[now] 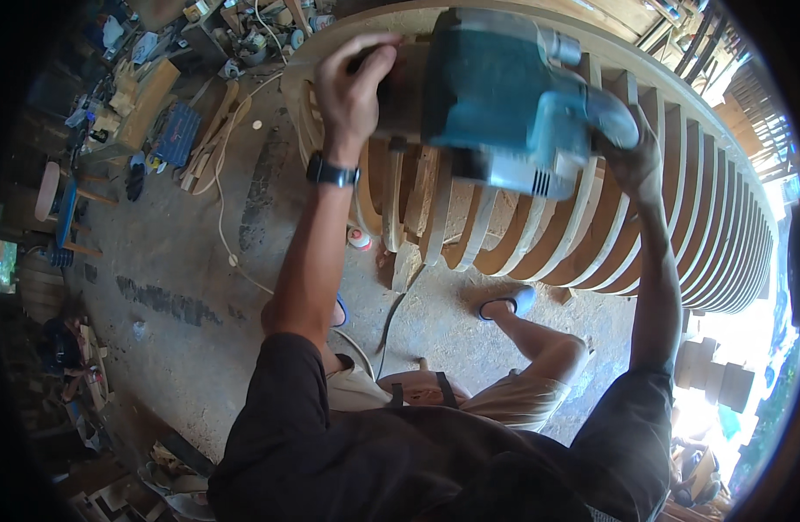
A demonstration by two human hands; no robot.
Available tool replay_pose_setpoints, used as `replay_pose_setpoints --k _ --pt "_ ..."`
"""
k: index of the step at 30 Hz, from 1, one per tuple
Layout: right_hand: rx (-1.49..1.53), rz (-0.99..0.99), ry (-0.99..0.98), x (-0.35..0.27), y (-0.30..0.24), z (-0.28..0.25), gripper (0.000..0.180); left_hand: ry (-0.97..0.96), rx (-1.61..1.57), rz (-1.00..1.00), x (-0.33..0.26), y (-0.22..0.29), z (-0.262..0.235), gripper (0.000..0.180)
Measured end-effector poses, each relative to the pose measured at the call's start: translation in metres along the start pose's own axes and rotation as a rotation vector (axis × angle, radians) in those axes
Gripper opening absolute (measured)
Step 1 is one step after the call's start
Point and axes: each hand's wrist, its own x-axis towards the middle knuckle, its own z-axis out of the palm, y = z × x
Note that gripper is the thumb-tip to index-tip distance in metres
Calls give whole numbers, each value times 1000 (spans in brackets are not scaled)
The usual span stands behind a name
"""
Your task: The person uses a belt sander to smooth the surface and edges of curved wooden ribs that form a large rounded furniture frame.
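Note:
Both my hands are on a teal and grey belt sander [496, 87], slightly smeared by motion, above a long curved wooden piece [539, 239] built of many parallel ribs. My left hand [352, 96], with a dark watch on its wrist, is closed round the dark grip at the sander's left end. At the other end, my right hand [635, 161] wraps the rear handle; its fingers are partly hidden behind that handle. The sander's body covers part of the ribs and the upper rim, so I cannot tell whether its underside touches the wood.
A pale cord [221, 191] runs across the concrete floor, and a dark cable [389, 326] lies near my feet. A red and white container [358, 239] stands by the ribs. At left are a blue case [175, 135], a stool [65, 209] and scrap wood.

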Motion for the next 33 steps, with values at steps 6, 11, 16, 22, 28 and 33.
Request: replay_pose_setpoints --k 6,11,16,22,28,33 --pt "-73 -99 82 -80 -21 7 28 93 -53 6 -91 30 -13 22" --pt "-102 -151 67 -122 -47 15 33 168 -24 64 -174 33 -33 25" --pt "-169 -174 49 -137 -59 21 27 200 -44 -13 -254 31 -39 35" --pt "-150 -172 -8 -134 -73 24 31 204 -34 -14 -255 30 -48 36" --pt "-117 -159 -39 -123 -68 28 33 287 -75 -15 -213 32 -51 39" --pt "-50 -215 -56 -100 -61 13 32 309 -19 -10 -192 31 -39 31"
